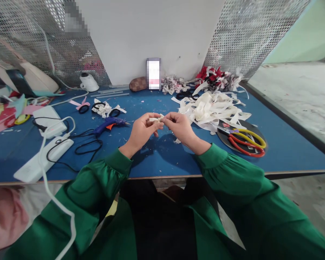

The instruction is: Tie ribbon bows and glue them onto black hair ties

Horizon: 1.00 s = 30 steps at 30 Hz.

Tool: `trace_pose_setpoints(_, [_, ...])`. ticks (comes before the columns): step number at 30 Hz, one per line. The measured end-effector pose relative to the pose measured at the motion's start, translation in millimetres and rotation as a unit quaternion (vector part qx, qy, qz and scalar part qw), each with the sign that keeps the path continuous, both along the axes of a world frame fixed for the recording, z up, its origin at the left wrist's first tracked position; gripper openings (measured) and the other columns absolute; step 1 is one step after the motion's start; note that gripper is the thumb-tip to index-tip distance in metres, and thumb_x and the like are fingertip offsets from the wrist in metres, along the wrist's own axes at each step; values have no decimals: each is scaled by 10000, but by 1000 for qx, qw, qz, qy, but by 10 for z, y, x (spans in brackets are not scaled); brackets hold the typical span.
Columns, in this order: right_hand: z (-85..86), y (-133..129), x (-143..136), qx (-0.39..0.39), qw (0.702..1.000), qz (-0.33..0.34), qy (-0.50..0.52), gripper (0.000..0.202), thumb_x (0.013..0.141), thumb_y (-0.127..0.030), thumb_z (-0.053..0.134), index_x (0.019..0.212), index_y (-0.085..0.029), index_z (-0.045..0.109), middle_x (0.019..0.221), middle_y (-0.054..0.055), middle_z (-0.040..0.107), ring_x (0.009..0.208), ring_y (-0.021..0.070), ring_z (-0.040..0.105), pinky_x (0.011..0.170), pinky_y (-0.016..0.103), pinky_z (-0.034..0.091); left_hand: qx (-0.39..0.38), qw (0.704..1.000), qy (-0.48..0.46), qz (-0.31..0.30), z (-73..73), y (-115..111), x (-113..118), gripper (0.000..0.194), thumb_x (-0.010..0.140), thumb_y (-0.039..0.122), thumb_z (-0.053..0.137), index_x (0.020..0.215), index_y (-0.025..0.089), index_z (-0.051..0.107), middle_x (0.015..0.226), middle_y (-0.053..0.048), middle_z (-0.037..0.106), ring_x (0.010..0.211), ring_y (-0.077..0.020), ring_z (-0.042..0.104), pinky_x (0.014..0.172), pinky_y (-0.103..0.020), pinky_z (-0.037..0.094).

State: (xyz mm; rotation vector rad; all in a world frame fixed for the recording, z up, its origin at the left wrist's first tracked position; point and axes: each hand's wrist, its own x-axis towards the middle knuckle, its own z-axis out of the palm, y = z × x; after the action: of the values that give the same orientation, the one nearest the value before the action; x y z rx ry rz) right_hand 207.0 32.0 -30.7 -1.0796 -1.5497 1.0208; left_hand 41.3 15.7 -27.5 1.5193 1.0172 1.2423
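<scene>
Above the middle of the blue table, my left hand (143, 130) and my right hand (181, 127) meet at the fingertips. Between them they pinch a small piece of cream fabric ribbon (157, 119); its exact shape is mostly hidden by my fingers. To the right of my right hand lies a loose heap of cream fabric strips (206, 108). A blue glue gun (108, 124) with an orange trigger rests left of my left hand. Behind it sit white ribbon bows with black hair ties (105, 109).
Red-and-yellow-handled scissors (246, 141) lie on a round black disc (224, 135) at the right. A lit phone (154, 74) leans at the back beside a brown checked case (138, 84). White power strips (47, 155) and cables occupy the left. Red and grey scrunchies (216, 78) pile up behind.
</scene>
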Motion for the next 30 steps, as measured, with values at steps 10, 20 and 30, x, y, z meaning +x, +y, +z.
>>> trace_pose_setpoints(10, [28, -80, -40, 115, 987, 4, -108, 285, 911, -348, 596, 677, -214, 501, 635, -21, 473, 624, 132, 380, 624, 301, 276, 28, 997, 1, 69, -24, -7, 6, 295, 918, 453, 632, 949, 181, 743, 659, -6, 688, 385, -69, 506, 381, -213, 386])
trace_pose_setpoints(20, [65, -190, -71, 212, 955, 46, -202, 284, 966, -263, 469, 693, -222, 401, 724, 24, 523, 668, 153, 417, 652, 306, 287, -22, 991, -64, 116, -50, 13, 23, 287, 907, 463, 615, 826, 191, 664, 526, 35, 556, 356, -58, 379, 336, -205, 275])
trace_pose_setpoints(30, [-21, -192, -62, 320, 897, 50, -300, 209, 975, -181, 440, 769, -215, 461, 748, 32, 558, 682, 164, 472, 657, 300, 312, -56, 988, -81, 118, -18, -1, -12, 216, 846, 364, 638, 758, 168, 654, 474, 52, 495, 364, -56, 353, 353, -198, 212])
